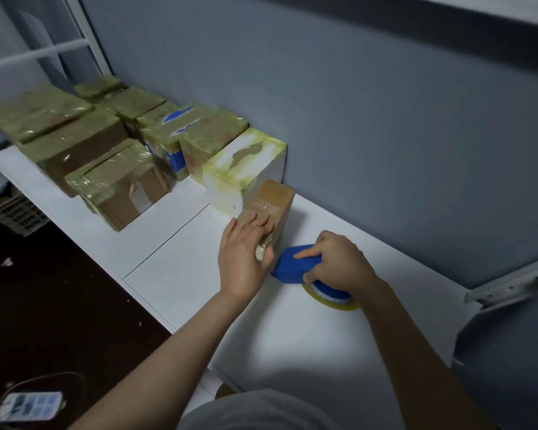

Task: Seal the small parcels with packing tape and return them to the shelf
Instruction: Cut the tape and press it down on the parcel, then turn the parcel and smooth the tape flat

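Parcel (pixel 272 201) is sitting just in front of the white box (pixel 246 162); you are pressing your left hand (pixel 246 249) flat on it, likely steadying it against tape pull. Your right hand (pixel 336 259) is gripping the blue tape dispenser (pixel 292 262) at the parcel's end away from that box.
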